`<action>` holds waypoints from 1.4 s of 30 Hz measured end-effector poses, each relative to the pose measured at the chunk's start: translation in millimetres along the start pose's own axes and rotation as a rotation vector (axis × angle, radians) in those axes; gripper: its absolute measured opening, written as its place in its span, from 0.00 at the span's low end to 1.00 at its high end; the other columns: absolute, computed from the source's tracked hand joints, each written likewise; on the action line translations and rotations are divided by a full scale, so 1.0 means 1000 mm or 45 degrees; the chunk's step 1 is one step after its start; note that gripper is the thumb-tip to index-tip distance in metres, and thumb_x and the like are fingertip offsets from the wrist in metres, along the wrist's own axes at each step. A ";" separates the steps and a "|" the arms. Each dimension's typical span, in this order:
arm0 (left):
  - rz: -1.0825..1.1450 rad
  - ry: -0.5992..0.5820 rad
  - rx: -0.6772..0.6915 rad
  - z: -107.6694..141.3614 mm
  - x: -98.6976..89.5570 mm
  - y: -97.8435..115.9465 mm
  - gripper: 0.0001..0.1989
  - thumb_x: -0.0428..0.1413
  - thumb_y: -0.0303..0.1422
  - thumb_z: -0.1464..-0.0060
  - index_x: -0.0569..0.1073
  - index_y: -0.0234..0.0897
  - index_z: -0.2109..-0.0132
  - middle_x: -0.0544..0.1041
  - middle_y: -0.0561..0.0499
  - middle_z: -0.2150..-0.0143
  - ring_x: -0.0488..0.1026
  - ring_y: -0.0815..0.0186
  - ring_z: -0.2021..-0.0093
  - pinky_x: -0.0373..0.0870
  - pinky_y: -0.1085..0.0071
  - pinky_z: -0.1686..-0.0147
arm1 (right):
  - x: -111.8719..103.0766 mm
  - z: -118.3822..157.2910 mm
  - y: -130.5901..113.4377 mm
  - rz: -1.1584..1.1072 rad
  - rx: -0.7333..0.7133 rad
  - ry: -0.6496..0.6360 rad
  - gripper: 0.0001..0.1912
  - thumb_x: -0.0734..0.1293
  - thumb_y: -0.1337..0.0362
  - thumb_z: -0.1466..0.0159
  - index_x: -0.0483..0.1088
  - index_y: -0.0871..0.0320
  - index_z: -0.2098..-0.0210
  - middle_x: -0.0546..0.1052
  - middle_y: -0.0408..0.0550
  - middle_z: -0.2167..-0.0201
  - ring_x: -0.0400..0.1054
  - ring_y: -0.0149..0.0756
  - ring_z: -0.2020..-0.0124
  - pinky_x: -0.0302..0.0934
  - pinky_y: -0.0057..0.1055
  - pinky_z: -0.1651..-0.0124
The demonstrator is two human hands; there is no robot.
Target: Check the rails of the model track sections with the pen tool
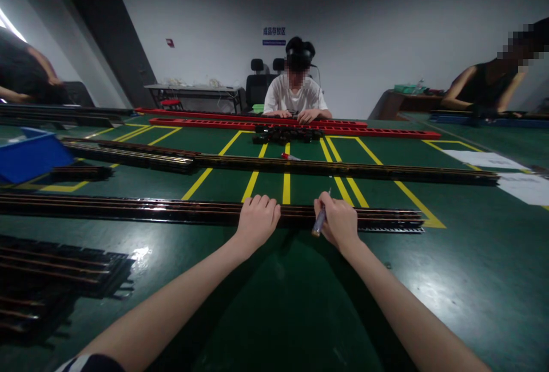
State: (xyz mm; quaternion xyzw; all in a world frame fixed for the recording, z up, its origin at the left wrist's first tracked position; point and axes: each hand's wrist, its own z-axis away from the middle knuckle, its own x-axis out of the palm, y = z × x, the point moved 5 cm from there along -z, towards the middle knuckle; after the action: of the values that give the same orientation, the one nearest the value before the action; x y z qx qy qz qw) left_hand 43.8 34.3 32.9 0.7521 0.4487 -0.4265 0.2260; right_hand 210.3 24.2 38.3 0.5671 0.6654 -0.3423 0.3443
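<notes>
From my remote seat I see the long bundle of glossy black strips with copper-coloured lines (171,210) lying across the green tabletop (454,280) just beyond my forearms, running from nine o'clock past both hands to its end at three. My left hand (258,220) is closed over it, fingers curled across the far edge and grasping it, though the fingertips are hidden. My right hand (343,220), just clockwise of it, clenches a slim tool with a translucent greyish handle (318,225), its thin tip pointing toward twelve. That hand also rests at the strips; I cannot tell how firmly it presses them.

At twelve lies a second dark strip bundle (343,169), with a small red-and-white object (290,157) just past it and slotted red rails (386,131) farther off, where a co-worker in a white top (295,94) sits. A blue plastic bin (34,157) is near ten, more stacked black strips (55,263) between eight and nine.

I judge the pieces light singly, stiff across but whippy along their length, and slick on the shiny faces. I'd take them by both long edges, hands well apart, sparing the thin edges from bending.
</notes>
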 end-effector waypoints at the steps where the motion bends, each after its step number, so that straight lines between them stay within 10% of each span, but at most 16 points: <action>1: 0.002 0.004 0.000 0.000 0.000 0.000 0.21 0.38 0.33 0.37 0.75 0.34 0.64 0.76 0.45 0.66 0.71 0.63 0.66 0.63 0.66 0.65 | 0.002 0.000 -0.007 -0.044 -0.032 -0.026 0.14 0.53 0.62 0.34 0.65 0.58 0.71 0.74 0.49 0.79 0.67 0.34 0.78 0.51 0.27 0.72; 14: 0.050 0.025 -0.057 0.003 -0.002 -0.002 0.20 0.39 0.35 0.37 0.73 0.34 0.54 0.78 0.46 0.60 0.73 0.62 0.61 0.65 0.64 0.61 | 0.005 -0.004 -0.013 -0.158 -0.019 -0.149 0.13 0.52 0.62 0.34 0.64 0.57 0.70 0.74 0.48 0.77 0.68 0.34 0.78 0.54 0.26 0.72; 25: 0.022 -0.022 -0.084 0.004 -0.001 -0.005 0.21 0.39 0.35 0.37 0.75 0.34 0.61 0.77 0.45 0.63 0.73 0.62 0.63 0.64 0.62 0.61 | -0.003 0.001 0.041 0.105 0.320 -0.061 0.11 0.56 0.62 0.36 0.66 0.59 0.69 0.70 0.45 0.82 0.61 0.30 0.81 0.42 0.25 0.77; 36: -0.046 0.024 -0.032 0.002 0.000 -0.002 0.19 0.40 0.33 0.38 0.74 0.34 0.65 0.76 0.46 0.66 0.70 0.62 0.66 0.60 0.65 0.66 | 0.005 0.000 -0.022 -0.002 -0.077 0.061 0.13 0.53 0.64 0.35 0.66 0.60 0.70 0.73 0.47 0.80 0.66 0.32 0.79 0.48 0.26 0.74; 42: -0.016 0.003 0.002 0.002 0.001 -0.001 0.19 0.39 0.34 0.37 0.74 0.34 0.62 0.77 0.46 0.65 0.71 0.63 0.65 0.61 0.66 0.65 | 0.010 -0.003 -0.019 -0.088 -0.036 -0.060 0.15 0.51 0.61 0.33 0.64 0.60 0.68 0.71 0.45 0.82 0.64 0.32 0.82 0.49 0.25 0.75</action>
State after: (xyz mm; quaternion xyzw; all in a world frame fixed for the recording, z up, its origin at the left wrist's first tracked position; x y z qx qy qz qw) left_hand 42.4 33.8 31.1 0.7501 0.4532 -0.4273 0.2221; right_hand 189.8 29.4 32.7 0.5307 0.6811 -0.3576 0.3559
